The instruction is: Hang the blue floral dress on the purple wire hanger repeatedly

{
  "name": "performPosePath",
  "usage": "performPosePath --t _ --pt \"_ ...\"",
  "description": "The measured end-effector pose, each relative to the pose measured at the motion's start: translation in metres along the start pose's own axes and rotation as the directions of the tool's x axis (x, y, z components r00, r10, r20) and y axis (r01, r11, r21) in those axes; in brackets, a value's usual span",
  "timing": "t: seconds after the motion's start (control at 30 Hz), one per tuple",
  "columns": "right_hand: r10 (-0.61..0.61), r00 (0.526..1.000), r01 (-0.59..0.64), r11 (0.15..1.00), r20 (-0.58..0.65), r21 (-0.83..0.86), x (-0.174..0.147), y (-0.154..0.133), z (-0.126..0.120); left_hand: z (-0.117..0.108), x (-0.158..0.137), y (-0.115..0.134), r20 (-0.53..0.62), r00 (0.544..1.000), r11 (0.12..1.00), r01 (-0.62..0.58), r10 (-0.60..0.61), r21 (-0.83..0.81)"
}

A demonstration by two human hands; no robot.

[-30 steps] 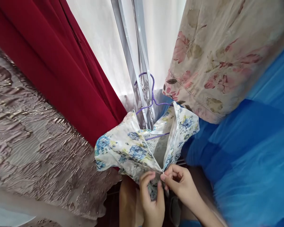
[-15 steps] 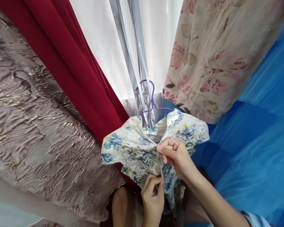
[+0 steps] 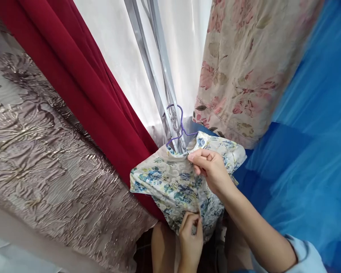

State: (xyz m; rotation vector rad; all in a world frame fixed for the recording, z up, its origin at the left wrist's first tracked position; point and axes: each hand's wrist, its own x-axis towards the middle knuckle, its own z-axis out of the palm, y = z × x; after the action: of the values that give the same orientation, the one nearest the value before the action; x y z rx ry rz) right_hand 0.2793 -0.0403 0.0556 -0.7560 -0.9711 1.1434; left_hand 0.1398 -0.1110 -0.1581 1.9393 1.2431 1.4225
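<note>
A white blouse (image 3: 170, 178) with blue and green flowers hangs on a purple hanger (image 3: 182, 121). My right hand (image 3: 208, 167) pinches the top of its middle seam at the neckline, closed on what appears to be a zipper pull; the fingers hide most of it. Lower on the same seam, my left hand (image 3: 191, 231) is closed with the cloth pinched between thumb and fingers. The two neckline edges meet at my right fingertips.
Grey metal bars (image 3: 150, 57) rise behind the hanger, before a white curtain (image 3: 108, 34). A red cloth (image 3: 82, 87) and a textured mauve cloth (image 3: 45, 170) hang left. Floral cloth (image 3: 238, 68) and blue fabric (image 3: 307, 151) are at right. My knees show below.
My right hand has moved up the seam to the neckline, and the V-shaped opening there has closed. My left hand still pinches the cloth lower down. The view has shifted slightly.
</note>
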Motion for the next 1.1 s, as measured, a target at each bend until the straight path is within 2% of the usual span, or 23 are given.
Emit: performPosePath --t 0.07,0.13,0.17,0.23,0.27,0.3,0.33,0.4,0.47,0.57,0.63,0.7,0.77,0.83,0.9,1.0,1.1 --pt "-0.004 1.000 0.004 0.999 0.003 -0.039 -0.003 -0.001 -0.004 -0.015 0.021 0.015 -0.057 0.997 0.998 -0.040 0.042 0.043" --pt "-0.019 1.000 0.019 0.998 -0.002 -0.062 -0.004 -0.001 -0.009 -0.035 0.054 0.040 -0.133 0.983 0.989 -0.116 0.127 0.088" --pt "-0.025 1.000 0.024 0.998 -0.003 -0.065 -0.005 0.000 -0.011 -0.047 0.074 0.054 -0.192 0.960 0.976 -0.188 0.206 0.106" --pt "-0.032 0.999 0.032 0.997 0.001 -0.066 -0.005 0.000 -0.013 -0.068 0.117 0.084 -0.195 0.921 0.940 -0.320 0.337 0.117" --pt "-0.035 0.999 0.035 0.997 0.007 -0.068 -0.005 0.000 -0.014 -0.076 0.138 0.098 -0.174 0.905 0.921 -0.371 0.387 0.120" --pt "-0.037 0.999 0.038 0.997 0.015 -0.072 -0.005 -0.001 -0.013 -0.083 0.157 0.109 -0.094 0.910 0.911 -0.391 0.405 0.133" --pt "-0.040 0.999 0.042 0.996 0.024 -0.075 -0.004 -0.001 -0.013 -0.088 0.174 0.118 0.026 0.911 0.897 -0.409 0.411 0.164" --pt "-0.051 0.998 0.054 0.995 0.036 -0.080 -0.002 -0.003 -0.011 -0.093 0.196 0.131 0.208 0.873 0.847 -0.482 0.442 0.223" --pt "-0.066 0.997 0.069 0.994 0.046 -0.088 0.000 -0.001 -0.008 -0.094 0.208 0.139 0.245 0.820 0.778 -0.570 0.517 0.265" --pt "-0.055 0.997 0.060 0.992 0.054 -0.107 0.003 0.012 -0.007 -0.096 0.213 0.146 0.080 0.770 0.716 -0.622 0.633 0.319" --pt "-0.006 0.998 0.014 0.993 0.062 -0.119 0.000 0.029 -0.010 -0.107 0.217 0.148 -0.081 0.765 0.727 -0.568 0.639 0.385" --pt "0.055 0.996 -0.045 0.991 0.076 -0.129 -0.007 0.047 -0.018 -0.127 0.222 0.141 -0.210 0.792 0.778 -0.446 0.573 0.442" --pt "0.107 0.991 -0.095 0.985 0.079 -0.144 -0.019 0.062 -0.029 -0.153 0.227 0.124 -0.270 0.845 0.839 -0.318 0.462 0.442" --pt "0.149 0.986 -0.136 0.977 0.076 -0.162 -0.031 0.071 -0.041 -0.178 0.227 0.097 -0.303 0.883 0.887 -0.219 0.357 0.407" --pt "0.191 0.978 -0.173 0.968 0.088 -0.180 -0.043 0.075 -0.051 -0.195 0.222 0.066 -0.370 0.892 0.920 -0.112 0.260 0.377" --pt "0.243 0.963 -0.215 0.955 0.121 -0.205 -0.055 0.078 -0.060 -0.199 0.204 0.023 -0.473 0.874 0.955 0.037 0.113 0.296" --pt "0.275 0.954 -0.246 0.945 0.116 -0.215 -0.064 0.084 -0.070 -0.180 0.172 -0.004 -0.409 0.911 0.969 0.138 -0.044 0.205"
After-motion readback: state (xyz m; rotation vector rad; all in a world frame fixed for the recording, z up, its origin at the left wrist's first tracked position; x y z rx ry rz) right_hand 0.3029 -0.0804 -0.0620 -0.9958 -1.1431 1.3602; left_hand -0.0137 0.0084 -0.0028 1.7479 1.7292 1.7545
